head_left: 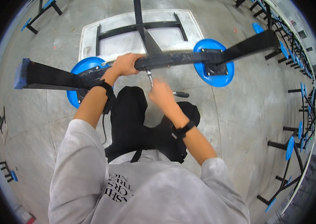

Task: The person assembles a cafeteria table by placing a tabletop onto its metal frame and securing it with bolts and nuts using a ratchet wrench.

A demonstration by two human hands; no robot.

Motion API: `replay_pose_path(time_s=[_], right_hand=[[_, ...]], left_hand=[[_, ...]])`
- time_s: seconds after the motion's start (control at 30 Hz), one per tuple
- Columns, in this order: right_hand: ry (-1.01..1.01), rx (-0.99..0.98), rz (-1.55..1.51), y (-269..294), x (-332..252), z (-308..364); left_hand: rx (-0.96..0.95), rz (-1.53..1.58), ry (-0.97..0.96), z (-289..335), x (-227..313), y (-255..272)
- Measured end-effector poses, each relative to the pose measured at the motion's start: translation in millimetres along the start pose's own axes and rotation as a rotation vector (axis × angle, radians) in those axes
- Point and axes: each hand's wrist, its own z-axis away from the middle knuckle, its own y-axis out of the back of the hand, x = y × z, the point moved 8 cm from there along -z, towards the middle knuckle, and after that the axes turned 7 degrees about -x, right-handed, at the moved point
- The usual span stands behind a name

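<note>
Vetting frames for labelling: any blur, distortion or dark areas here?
Head view, hands: right smeared, probably motion, left crisper; head view, right rim: seat rows bowed by the fisheye; head view, corners: black.

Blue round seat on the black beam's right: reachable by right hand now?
Likely yes: the right hand holds a silver metal tool, but only grey floor shows between that hand and the seat.

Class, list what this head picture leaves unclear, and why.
Head view:
Whether the metal tool joins the black handle: right hand covers between.
Its fingers: blurred.
Central black bar, far end: cut off by upper edge.
Left blue seat, middle: hidden under black beam.
</note>
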Motion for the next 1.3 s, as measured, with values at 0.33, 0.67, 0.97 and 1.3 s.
replay_pose_path(time_s=[0.33,0.67,0.97,1.3], right_hand=[[-0.229,0.454,-0.654,-17.4,47.4,90.5],[-0.244,0.083,-2.876,-65.6,16.9,32.8],[-0.124,0.131,-2.753,-90.9,-13.1,6.1],[-0.114,0.182,-2.798,-89.9,-6.1,0.0]], left_hand=[[0.056,-0.030,-0.045,-3.5,7.7,4.1],[0.008,-0.025,-0.070,-3.9,10.5,3.5],[0.025,-0.033,-0.053,-6.5,4.2,1.9],[0.069,-0.043,-0.097,-6.0,2.6,2.2]])
